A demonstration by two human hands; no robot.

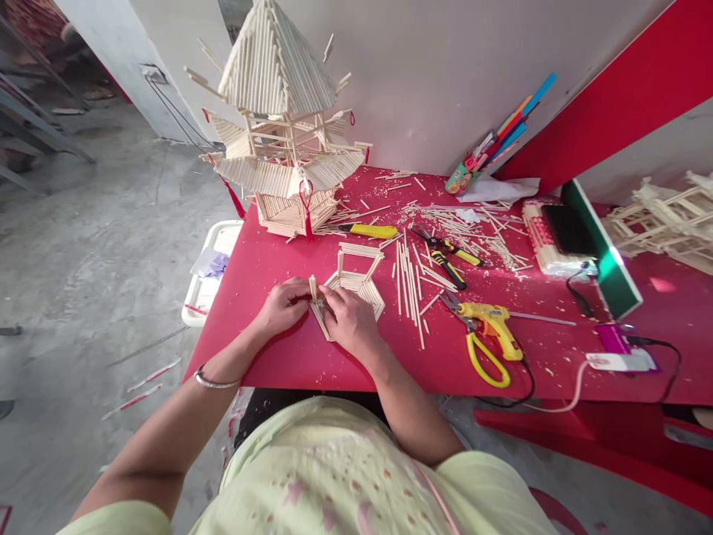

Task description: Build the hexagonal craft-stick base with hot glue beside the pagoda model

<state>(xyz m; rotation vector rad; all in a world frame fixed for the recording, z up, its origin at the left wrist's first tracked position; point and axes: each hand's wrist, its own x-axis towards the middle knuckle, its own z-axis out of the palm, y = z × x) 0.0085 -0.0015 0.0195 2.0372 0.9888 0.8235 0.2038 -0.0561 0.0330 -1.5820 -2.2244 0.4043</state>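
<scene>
A small hexagonal frame of thin wooden sticks (352, 281) lies on the red table in front of me, with short upright posts at some corners and a rail across the back. At its left corner, my left hand (285, 306) is closed, fingertips pinched at the base of an upright stick post (313, 288). My right hand (353, 321) reaches over the frame's near side, its fingers closed on the stick frame beside that same post. The fingers partly hide the contact points.
A stick pagoda (278, 74) stands behind. To the right lie loose sticks (409, 279), a yellow utility knife (373, 231), pliers (445, 260), yellow-handled scissors (484, 360) and a glue gun (493, 323) with a cord. A phone (573, 229) rests on packed sticks.
</scene>
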